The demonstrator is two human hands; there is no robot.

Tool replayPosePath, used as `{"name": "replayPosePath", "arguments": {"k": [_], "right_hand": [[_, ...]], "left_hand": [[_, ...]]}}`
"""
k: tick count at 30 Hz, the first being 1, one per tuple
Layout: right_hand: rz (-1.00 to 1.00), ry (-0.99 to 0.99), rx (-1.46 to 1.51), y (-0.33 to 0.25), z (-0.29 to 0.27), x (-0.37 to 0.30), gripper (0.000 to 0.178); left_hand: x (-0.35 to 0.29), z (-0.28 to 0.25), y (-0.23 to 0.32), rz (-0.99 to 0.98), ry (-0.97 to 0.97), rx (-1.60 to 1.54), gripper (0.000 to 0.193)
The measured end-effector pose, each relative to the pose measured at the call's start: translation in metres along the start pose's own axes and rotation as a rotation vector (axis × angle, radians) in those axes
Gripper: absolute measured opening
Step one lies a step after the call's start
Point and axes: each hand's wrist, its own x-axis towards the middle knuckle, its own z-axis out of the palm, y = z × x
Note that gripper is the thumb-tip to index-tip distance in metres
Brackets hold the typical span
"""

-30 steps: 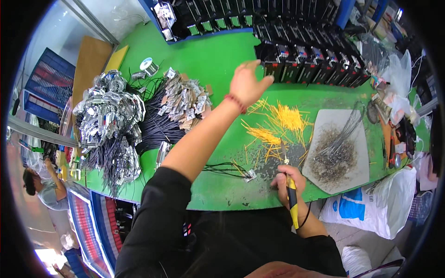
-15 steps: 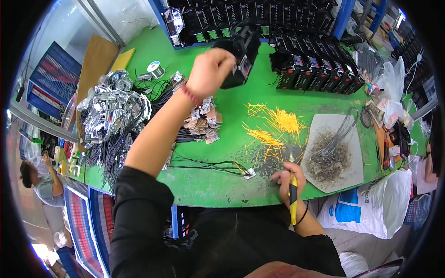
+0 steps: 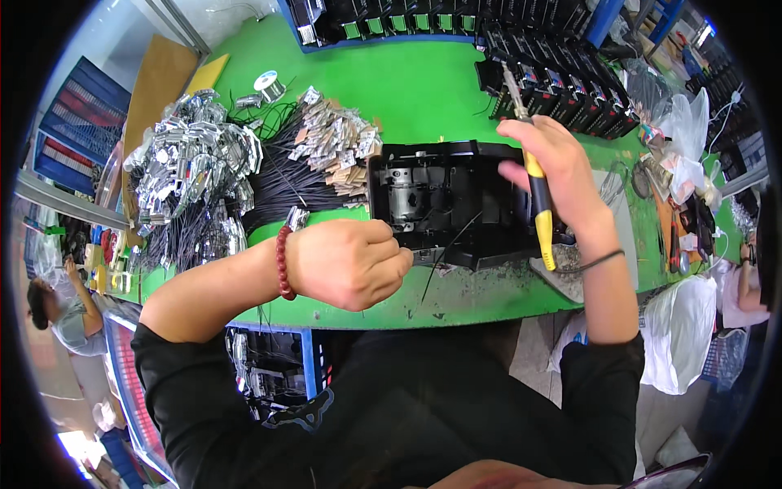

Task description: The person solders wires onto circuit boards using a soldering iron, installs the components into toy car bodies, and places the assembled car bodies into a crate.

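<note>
The black plastic housing (image 3: 456, 200) lies on the green workbench (image 3: 407, 90) directly in front of the person, near the bench's front edge; its open side faces up, and inside it a grey metal motor-like part (image 3: 403, 186) sits at the left end, with black ribs and cavities filling the remainder; a thin black wire (image 3: 444, 253) runs out over its near edge.

The left hand (image 3: 350, 262) is closed into a fist at the housing's lower left corner, fingers curled against the housing edge; whether it pinches the wire cannot be told; a red bead bracelet (image 3: 282, 262) sits on that wrist.

The right hand (image 3: 554, 167) is closed around a yellow-handled tool (image 3: 533, 183), metal tip pointing up and away, handle end pointing down toward the bench edge; the hand hovers over the right end of the housing.

To the left lies a heap of silver metal parts (image 3: 187, 171) with a bundle of black cables (image 3: 285, 183) and tan tagged connectors (image 3: 334, 143); a solder spool (image 3: 266, 81) stands behind them; rows of black housings (image 3: 562, 73) are stacked at the far right and along the back edge; clear plastic bags (image 3: 680, 114) lie at the right end.
</note>
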Motion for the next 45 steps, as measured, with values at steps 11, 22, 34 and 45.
{"name": "replayPosePath", "arguments": {"k": [11,22,34,45], "right_hand": [[0.023,-0.055,-0.33,-0.062,0.002,-0.012,0.023],[-0.316,0.19,-0.182,0.015,0.071,0.004,0.024],[-0.007,0.407,0.2,-0.028,0.1,-0.044,0.028],[0.72,0.265,0.752,-0.104,0.126,-0.125,0.031]], "left_hand": [[0.034,0.032,0.007,-0.851,-0.012,-0.052,0.057],[0.029,0.099,0.044,-1.021,0.582,-0.197,0.033],[0.014,0.142,0.062,-1.136,0.396,-0.35,0.009],[0.012,0.148,0.064,-1.081,0.372,-0.419,0.008]]}}
